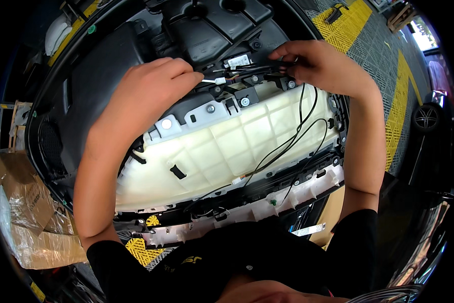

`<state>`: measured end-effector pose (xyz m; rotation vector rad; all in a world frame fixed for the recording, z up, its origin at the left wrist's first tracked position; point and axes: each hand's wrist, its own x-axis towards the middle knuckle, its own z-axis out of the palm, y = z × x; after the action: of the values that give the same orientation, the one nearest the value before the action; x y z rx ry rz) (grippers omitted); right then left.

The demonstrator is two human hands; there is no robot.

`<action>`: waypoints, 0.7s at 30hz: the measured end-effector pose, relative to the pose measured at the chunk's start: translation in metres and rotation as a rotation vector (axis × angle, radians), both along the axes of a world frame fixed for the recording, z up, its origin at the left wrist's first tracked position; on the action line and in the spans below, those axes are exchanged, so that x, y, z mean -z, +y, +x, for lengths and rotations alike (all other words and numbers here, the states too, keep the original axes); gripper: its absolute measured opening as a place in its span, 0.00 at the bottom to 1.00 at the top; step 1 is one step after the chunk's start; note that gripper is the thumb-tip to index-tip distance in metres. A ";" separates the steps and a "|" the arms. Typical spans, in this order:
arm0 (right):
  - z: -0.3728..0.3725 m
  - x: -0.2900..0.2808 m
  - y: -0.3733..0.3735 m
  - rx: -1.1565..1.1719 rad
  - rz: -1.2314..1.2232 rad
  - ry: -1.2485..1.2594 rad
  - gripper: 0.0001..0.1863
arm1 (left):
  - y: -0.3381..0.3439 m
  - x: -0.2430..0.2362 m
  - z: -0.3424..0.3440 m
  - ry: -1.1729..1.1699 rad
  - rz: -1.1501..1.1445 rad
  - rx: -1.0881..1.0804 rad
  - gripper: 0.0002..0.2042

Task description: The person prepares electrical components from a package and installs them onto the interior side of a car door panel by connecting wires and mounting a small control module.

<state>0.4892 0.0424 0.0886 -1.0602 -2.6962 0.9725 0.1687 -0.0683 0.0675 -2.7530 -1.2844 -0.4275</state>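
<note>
My left hand (153, 91) is closed, thumb and fingers pinched at the left end of a white wire connector (220, 81). Dark wires run right from that connector, past a small box with a white label (238, 61). My right hand (322, 68) has its fingers curled round thin black cables (282, 64), partly hidden by the fingers. Below it, loops of black cable (301, 126) hang over a cream-coloured ribbed panel (222, 146) and end near a small white plug (238, 180). Grey and black brackets (210, 109) with bolts line the panel's upper edge.
Black moulded covers (206, 30) fill the far side of the car's opened compartment. A pale strip (186, 233) crosses close to my body. Cardboard boxes in clear film (40, 217) lie at left. Yellow and grey floor tiles (348, 30) and a car wheel (426, 117) are at right.
</note>
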 end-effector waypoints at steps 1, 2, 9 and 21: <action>0.002 -0.001 0.001 -0.032 0.008 0.015 0.20 | -0.003 -0.002 0.002 -0.056 -0.066 -0.039 0.16; 0.003 -0.002 0.002 -0.064 0.017 0.031 0.21 | -0.006 -0.005 0.005 -0.111 -0.132 -0.079 0.17; 0.005 -0.004 0.005 -0.036 0.100 -0.118 0.19 | -0.002 0.000 0.019 -0.292 -0.260 -0.067 0.16; 0.008 0.005 0.006 -0.065 0.170 -0.211 0.13 | 0.025 -0.021 0.068 -0.266 -0.072 0.090 0.11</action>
<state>0.4971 0.0485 0.0834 -1.1034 -2.9350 0.6575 0.2366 -0.0434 0.0884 -2.8996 -1.2516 -0.7940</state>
